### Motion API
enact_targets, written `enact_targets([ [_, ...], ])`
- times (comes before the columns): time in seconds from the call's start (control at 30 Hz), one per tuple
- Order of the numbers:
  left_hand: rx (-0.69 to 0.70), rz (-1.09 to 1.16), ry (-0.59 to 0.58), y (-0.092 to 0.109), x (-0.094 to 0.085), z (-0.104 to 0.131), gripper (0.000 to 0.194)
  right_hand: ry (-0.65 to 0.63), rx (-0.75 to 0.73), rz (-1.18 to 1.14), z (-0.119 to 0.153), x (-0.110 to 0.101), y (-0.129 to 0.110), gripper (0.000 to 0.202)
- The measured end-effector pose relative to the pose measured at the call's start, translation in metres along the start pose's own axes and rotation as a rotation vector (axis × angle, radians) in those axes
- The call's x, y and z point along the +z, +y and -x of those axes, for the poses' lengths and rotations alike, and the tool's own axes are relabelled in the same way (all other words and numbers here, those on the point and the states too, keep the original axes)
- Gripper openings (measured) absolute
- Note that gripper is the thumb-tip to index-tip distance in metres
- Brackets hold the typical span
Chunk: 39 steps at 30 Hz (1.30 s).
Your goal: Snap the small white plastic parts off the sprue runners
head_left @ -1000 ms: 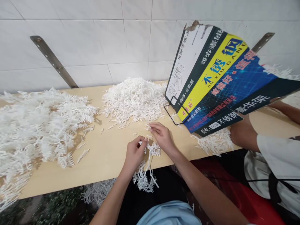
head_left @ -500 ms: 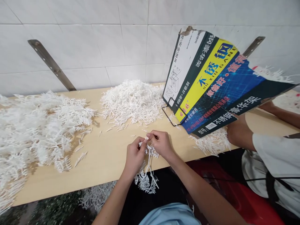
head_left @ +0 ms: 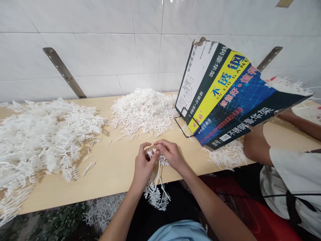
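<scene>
A branched cluster of small white plastic parts hangs below my hands, its lower end over the table's front edge and my lap. My left hand grips its upper part between thumb and fingers, index finger bent above. My right hand meets it from the right, thumb and index finger pinched at the top of the cluster. What exactly lies between the right fingertips is too small to tell. Beyond my hands is a heap of loose white plastic pieces. A larger pile of white branched clusters spreads at the left.
A printed cardboard box stands tilted at the right, by a black wire stand. More white pieces lie under it. Another person's arm rests at the table's right side. Metal brackets are fixed to the tiled wall.
My left index finger has lifted and bent away from the right fingertips. Both hands stay close together at the cluster. The whole view has shifted slightly.
</scene>
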<state>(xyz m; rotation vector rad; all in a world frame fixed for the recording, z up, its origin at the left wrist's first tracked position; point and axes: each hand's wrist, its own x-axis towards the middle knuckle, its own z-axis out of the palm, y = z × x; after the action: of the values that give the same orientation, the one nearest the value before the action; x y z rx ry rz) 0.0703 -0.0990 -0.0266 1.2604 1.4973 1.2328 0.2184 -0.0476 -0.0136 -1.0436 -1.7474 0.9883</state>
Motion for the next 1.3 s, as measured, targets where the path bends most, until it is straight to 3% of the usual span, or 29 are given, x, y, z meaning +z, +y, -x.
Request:
enact_targets([
  [0.07, 0.022, -0.005, 0.0, -0.001, -0.001, 0.0, 0.044, -0.124, 0.038, -0.04, 0.001, -0.002, 0.0, 0.021],
  [0.13, 0.049, -0.03, -0.003, -0.001, -0.002, 0.0, 0.04, -0.155, 0.075, -0.065, 0.0, -0.003, 0.001, 0.018],
  [0.3, 0.079, -0.05, -0.094, 0.003, -0.002, -0.001, 0.029, -0.157, 0.081, -0.147, -0.001, -0.005, 0.005, 0.025],
  [0.43, 0.079, 0.048, -0.154, 0.009, -0.003, 0.001, 0.027, -0.057, 0.063, -0.159, 0.0, -0.005, 0.011, 0.033],
  [0.53, 0.114, 0.124, -0.178, 0.012, -0.005, 0.004, 0.027, -0.051, 0.079, -0.172, 0.0, -0.004, 0.014, 0.033],
  [0.97, 0.016, 0.288, -0.008, 0.007, -0.005, 0.004, 0.034, -0.035, 0.109, -0.168, 0.001, 0.001, 0.008, 0.026],
  [1.3, -0.006, 0.149, -0.177, 0.003, -0.027, -0.001, 0.028, -0.095, 0.02, 0.034, 0.003, 0.002, 0.004, 0.022],
])
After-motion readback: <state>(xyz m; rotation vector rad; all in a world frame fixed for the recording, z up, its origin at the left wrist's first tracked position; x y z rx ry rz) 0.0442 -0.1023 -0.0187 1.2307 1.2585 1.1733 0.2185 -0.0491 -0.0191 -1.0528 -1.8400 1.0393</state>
